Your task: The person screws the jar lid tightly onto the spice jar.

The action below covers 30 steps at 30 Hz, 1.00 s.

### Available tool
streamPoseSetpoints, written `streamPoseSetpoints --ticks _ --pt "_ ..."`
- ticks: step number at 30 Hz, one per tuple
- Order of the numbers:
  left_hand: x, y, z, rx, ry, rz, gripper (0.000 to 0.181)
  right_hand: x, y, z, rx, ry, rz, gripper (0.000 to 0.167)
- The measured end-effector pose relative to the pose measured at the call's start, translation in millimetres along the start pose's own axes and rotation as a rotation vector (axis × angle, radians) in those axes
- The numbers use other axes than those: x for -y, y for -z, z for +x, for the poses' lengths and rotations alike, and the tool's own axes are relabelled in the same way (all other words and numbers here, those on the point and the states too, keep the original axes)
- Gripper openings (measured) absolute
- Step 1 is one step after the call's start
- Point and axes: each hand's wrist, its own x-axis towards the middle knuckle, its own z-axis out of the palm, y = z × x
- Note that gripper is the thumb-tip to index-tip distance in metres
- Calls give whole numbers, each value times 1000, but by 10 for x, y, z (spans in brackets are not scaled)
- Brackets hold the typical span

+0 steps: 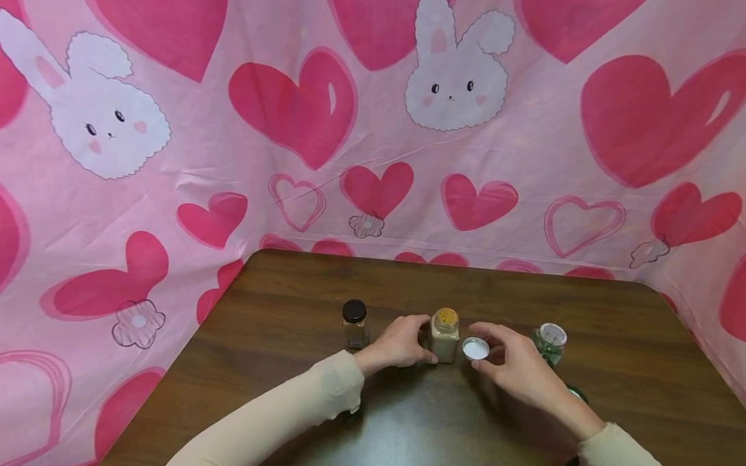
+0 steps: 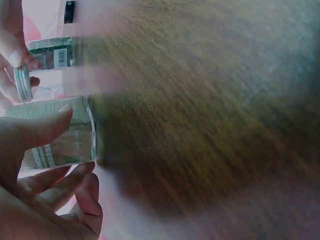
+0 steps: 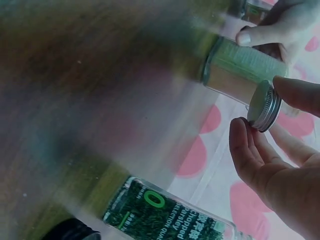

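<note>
Left hand (image 1: 402,342): gripping uncapped jar (image 1: 445,346), upright on surface (image 1: 296,306) | Right hand (image 1: 516,361): pinching lid (image 1: 476,348) just beside jar | Step, apparently: handling lid off jar | Next move: likely calls for steadying jar

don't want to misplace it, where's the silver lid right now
In the head view, the silver lid is pinched in the right hand, just right of the tan-powder jar that the left hand holds, with the parsley jar farther right.

Far tabletop (image 1: 408,281) offers room; around the uncapped jar (image 1: 445,343), black-lidded jar (image 1: 355,323) blocks left, chopped-parsley jar (image 1: 551,342) right, perhaps another jar (image 3: 72,232) nearer.
</note>
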Motion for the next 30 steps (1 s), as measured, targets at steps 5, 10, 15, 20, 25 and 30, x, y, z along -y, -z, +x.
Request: streamPoseSetpoints --ticks 5,10,15,20,25,30 --pt "-7 4 1 -7 -1 7 69 25 19 28 -41 10 -19 54" --pt "-11 12 -9 -5 -8 -1 68 39 16 52 -73 25 -29 57" --pt "-8 9 -5 -4 -5 -4 69 73 11 71 -110 48 -31 59" --pt "-6 -2 -3 -3 5 -4 69 95 23 83 -121 52 -31 61" --pt "-27 16 -17 -9 -3 -3 71 112 40 105 -125 60 -33 64" --pt "-29 15 -25 -4 6 -7 71 120 47 130 -119 77 -39 65"
